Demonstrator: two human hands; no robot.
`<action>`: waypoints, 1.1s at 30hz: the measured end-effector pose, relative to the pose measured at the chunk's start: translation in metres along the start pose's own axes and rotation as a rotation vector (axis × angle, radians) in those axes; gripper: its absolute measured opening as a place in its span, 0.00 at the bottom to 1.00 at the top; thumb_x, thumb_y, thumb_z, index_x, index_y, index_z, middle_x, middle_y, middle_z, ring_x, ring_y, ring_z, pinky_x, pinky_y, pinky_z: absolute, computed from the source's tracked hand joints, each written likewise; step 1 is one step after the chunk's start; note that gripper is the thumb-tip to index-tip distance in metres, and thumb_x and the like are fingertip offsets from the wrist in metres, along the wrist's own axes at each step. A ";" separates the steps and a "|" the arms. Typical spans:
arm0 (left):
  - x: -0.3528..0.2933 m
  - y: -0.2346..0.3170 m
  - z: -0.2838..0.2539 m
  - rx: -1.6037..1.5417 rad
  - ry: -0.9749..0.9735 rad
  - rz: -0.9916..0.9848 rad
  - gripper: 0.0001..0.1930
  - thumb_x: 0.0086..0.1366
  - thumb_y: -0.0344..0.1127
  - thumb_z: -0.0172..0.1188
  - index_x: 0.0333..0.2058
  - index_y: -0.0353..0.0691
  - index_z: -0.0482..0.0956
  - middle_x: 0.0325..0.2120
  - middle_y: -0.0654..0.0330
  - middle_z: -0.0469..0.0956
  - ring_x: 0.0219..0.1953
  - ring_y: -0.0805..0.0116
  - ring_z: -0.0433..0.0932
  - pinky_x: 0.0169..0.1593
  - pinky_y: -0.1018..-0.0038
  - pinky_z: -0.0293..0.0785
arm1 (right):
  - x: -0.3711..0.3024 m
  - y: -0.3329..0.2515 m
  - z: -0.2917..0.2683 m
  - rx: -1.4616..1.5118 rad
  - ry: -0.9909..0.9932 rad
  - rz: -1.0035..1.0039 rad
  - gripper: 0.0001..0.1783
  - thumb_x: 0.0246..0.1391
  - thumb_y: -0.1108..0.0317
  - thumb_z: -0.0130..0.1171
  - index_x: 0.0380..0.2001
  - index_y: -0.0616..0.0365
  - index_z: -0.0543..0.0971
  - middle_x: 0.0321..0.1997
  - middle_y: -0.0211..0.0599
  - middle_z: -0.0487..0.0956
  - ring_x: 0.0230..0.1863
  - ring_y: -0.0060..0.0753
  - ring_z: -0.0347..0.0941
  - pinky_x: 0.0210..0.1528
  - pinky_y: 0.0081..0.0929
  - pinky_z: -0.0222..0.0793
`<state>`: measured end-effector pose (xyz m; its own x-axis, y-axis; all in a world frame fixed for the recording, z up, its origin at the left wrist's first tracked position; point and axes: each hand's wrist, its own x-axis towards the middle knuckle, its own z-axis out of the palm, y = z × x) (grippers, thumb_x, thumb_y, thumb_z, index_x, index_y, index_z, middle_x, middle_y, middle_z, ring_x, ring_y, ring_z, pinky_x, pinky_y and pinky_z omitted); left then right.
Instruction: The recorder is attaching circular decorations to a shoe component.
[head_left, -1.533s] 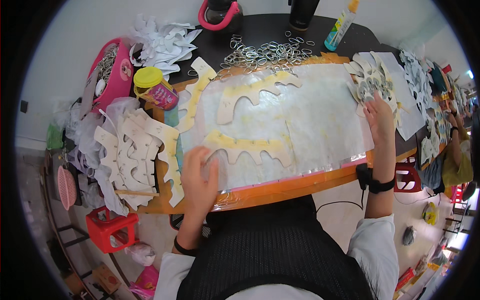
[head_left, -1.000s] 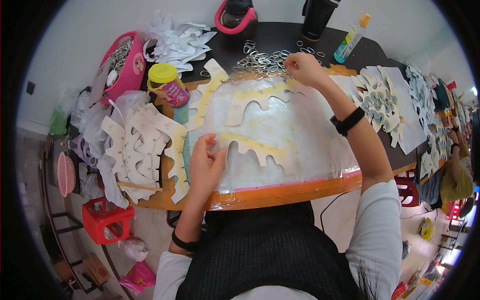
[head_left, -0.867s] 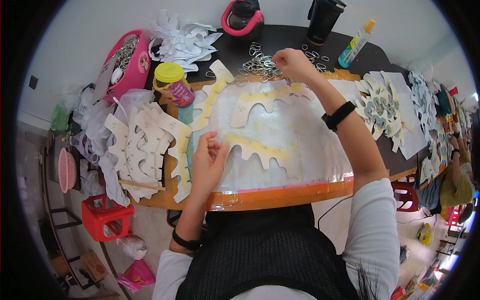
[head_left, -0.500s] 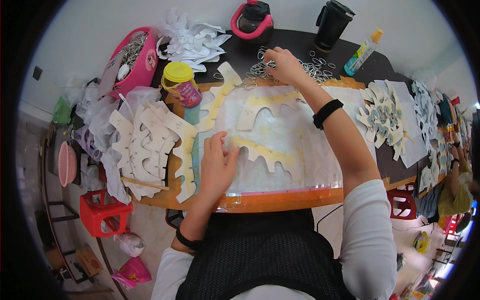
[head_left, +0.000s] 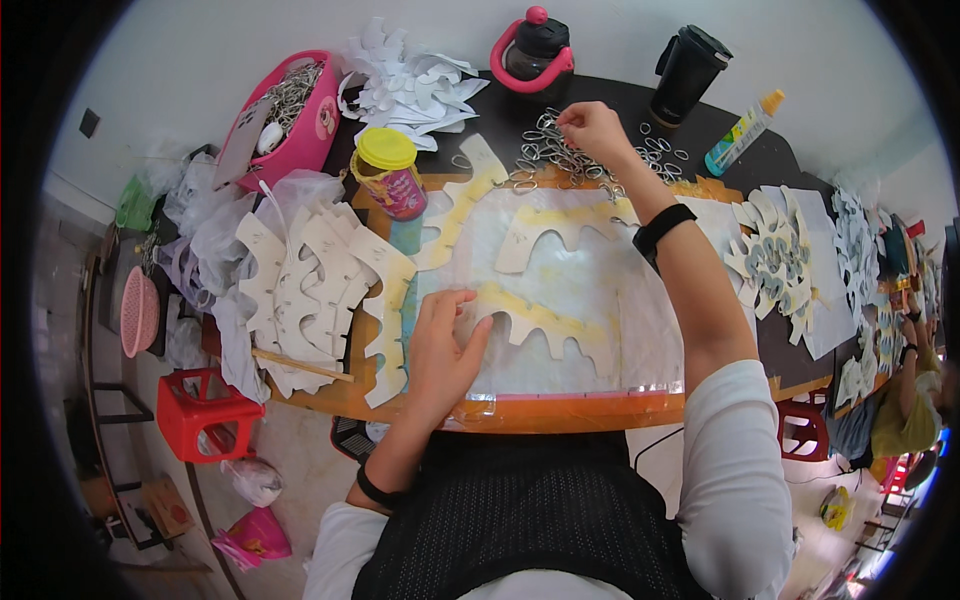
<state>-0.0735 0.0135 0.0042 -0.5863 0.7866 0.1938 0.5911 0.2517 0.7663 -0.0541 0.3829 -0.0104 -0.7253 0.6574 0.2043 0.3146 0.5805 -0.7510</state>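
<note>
My right hand [head_left: 596,132] reaches over a loose heap of oval metal rings [head_left: 540,145] at the back of the table. Its fingertips are pinched together; whatever they hold is too small to make out. My left hand [head_left: 447,350] rests with thumb and fingers apart, at the left end of a cream scalloped piece [head_left: 550,322] with yellowish glue along its upper edge. Behind that lies a second scalloped piece [head_left: 518,240], its right end near my right wrist. A third scalloped piece [head_left: 455,222] stands to the left, beside a yellow-lidded tub [head_left: 392,178].
Stacked scalloped pieces [head_left: 310,290] with a thin stick [head_left: 305,365] lie at the left. A pink basket [head_left: 325,118] of rings, white scraps [head_left: 410,95], a jug [head_left: 538,55], a black tumbler [head_left: 690,75] and a spray bottle [head_left: 740,135] line the back. Finished-looking pieces [head_left: 775,250] lie right.
The whole view has shifted slightly to the right. My right hand is still at the rings, its fingertips now drawn closer together. My left hand stays beside the near piece, its thumb spread a bit wider.
</note>
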 end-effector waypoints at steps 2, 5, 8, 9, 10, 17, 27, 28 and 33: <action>0.001 0.003 0.001 -0.019 0.007 0.013 0.17 0.59 0.30 0.59 0.47 0.37 0.73 0.41 0.56 0.73 0.41 0.65 0.73 0.39 0.74 0.70 | -0.001 0.006 -0.011 0.352 -0.125 0.095 0.10 0.47 0.74 0.58 0.35 0.62 0.80 0.27 0.36 0.80 0.28 0.28 0.77 0.33 0.24 0.73; 0.001 -0.004 0.002 -0.274 0.028 -0.059 0.16 0.62 0.29 0.56 0.50 0.36 0.72 0.43 0.56 0.73 0.43 0.67 0.74 0.42 0.74 0.71 | -0.023 -0.029 -0.011 0.640 -0.360 0.130 0.06 0.49 0.75 0.59 0.33 0.64 0.80 0.26 0.30 0.78 0.26 0.18 0.74 0.31 0.16 0.72; 0.008 0.012 0.005 -0.728 0.039 -0.203 0.15 0.65 0.29 0.54 0.50 0.35 0.72 0.44 0.55 0.73 0.42 0.72 0.75 0.43 0.76 0.72 | -0.062 -0.069 -0.014 0.627 -0.606 0.066 0.06 0.51 0.76 0.60 0.35 0.63 0.79 0.28 0.29 0.79 0.26 0.16 0.73 0.32 0.16 0.71; 0.011 0.017 0.005 -0.888 0.049 -0.260 0.15 0.66 0.29 0.53 0.50 0.35 0.72 0.44 0.54 0.73 0.41 0.74 0.75 0.43 0.77 0.73 | -0.079 -0.082 -0.009 0.628 -0.678 0.031 0.06 0.51 0.76 0.59 0.35 0.63 0.79 0.28 0.30 0.79 0.26 0.16 0.73 0.31 0.16 0.71; 0.011 0.021 0.005 -0.895 0.093 -0.257 0.14 0.66 0.29 0.54 0.49 0.34 0.73 0.42 0.54 0.74 0.40 0.74 0.76 0.43 0.77 0.74 | -0.094 -0.093 -0.001 0.588 -0.729 -0.025 0.06 0.50 0.76 0.59 0.33 0.65 0.79 0.28 0.32 0.80 0.26 0.18 0.75 0.31 0.18 0.72; 0.004 0.007 0.007 -0.785 0.224 -0.217 0.06 0.61 0.23 0.59 0.37 0.30 0.77 0.29 0.58 0.79 0.29 0.74 0.79 0.35 0.80 0.76 | -0.136 -0.111 0.004 0.728 -0.935 0.060 0.09 0.53 0.75 0.56 0.37 0.65 0.80 0.33 0.36 0.81 0.32 0.22 0.78 0.36 0.20 0.75; -0.010 -0.015 -0.027 -0.649 0.246 -0.294 0.05 0.60 0.22 0.59 0.36 0.30 0.77 0.28 0.58 0.80 0.28 0.73 0.80 0.31 0.80 0.77 | -0.110 -0.085 -0.006 0.335 -0.575 -0.021 0.06 0.50 0.80 0.55 0.32 0.62 0.79 0.27 0.34 0.79 0.30 0.22 0.76 0.32 0.22 0.72; -0.011 -0.016 -0.026 -0.662 0.243 -0.298 0.05 0.60 0.22 0.59 0.36 0.30 0.77 0.28 0.58 0.80 0.28 0.73 0.80 0.31 0.80 0.76 | -0.102 -0.078 -0.011 0.195 -0.484 -0.106 0.07 0.49 0.80 0.55 0.32 0.63 0.79 0.27 0.34 0.79 0.29 0.22 0.76 0.32 0.22 0.71; -0.014 -0.014 -0.018 -0.695 0.191 -0.314 0.04 0.60 0.22 0.59 0.35 0.30 0.77 0.27 0.58 0.80 0.27 0.74 0.79 0.30 0.81 0.76 | -0.079 -0.070 -0.022 0.111 -0.429 -0.031 0.10 0.47 0.82 0.52 0.33 0.66 0.80 0.24 0.36 0.78 0.27 0.24 0.74 0.33 0.23 0.69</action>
<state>-0.0836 -0.0113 0.0015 -0.7909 0.6105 -0.0421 -0.0634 -0.0134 0.9979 -0.0052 0.3006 0.0396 -0.9291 0.3684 -0.0336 0.2382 0.5263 -0.8163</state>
